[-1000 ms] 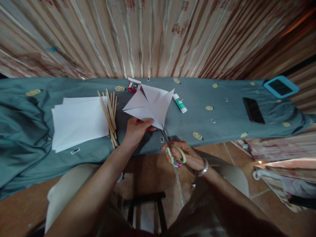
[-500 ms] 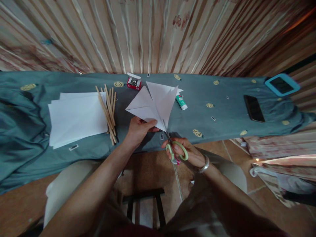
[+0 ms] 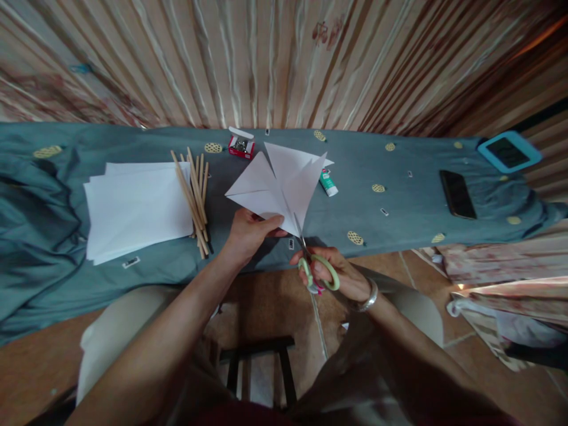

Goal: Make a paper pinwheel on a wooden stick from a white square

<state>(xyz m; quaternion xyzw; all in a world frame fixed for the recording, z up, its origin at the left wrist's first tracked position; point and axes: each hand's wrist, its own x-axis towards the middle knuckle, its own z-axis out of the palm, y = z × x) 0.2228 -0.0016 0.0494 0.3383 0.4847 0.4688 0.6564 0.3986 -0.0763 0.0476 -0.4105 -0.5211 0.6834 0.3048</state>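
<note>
A white sheet of paper [image 3: 261, 183], creased and slit into pointed flaps, is pinched along its near edge by my left hand [image 3: 252, 234], thumb on top. My right hand [image 3: 335, 272] grips scissors [image 3: 329, 273] with pale green handles, fingers through the loops. The blades point away from me and lie at the paper's near right corner, between two flaps. Partly under the paper's right side is a green and white tube [image 3: 329, 183]. Just beyond the paper's left flap sits an open red box [image 3: 241, 145] of small metallic pieces.
Left on the teal cloth [image 3: 226, 236] lies a stack of white paper [image 3: 137, 210], with several wooden sticks [image 3: 195, 201] across its right edge. A dark phone [image 3: 457, 194] and a blue-framed tablet [image 3: 509, 151] lie far right. A pleated curtain [image 3: 261, 65] hangs behind.
The paper's right flap leans slightly further right. The scissor blades look a little more spread at the paper's corner. Both hands keep nearly the same position and grip.
</note>
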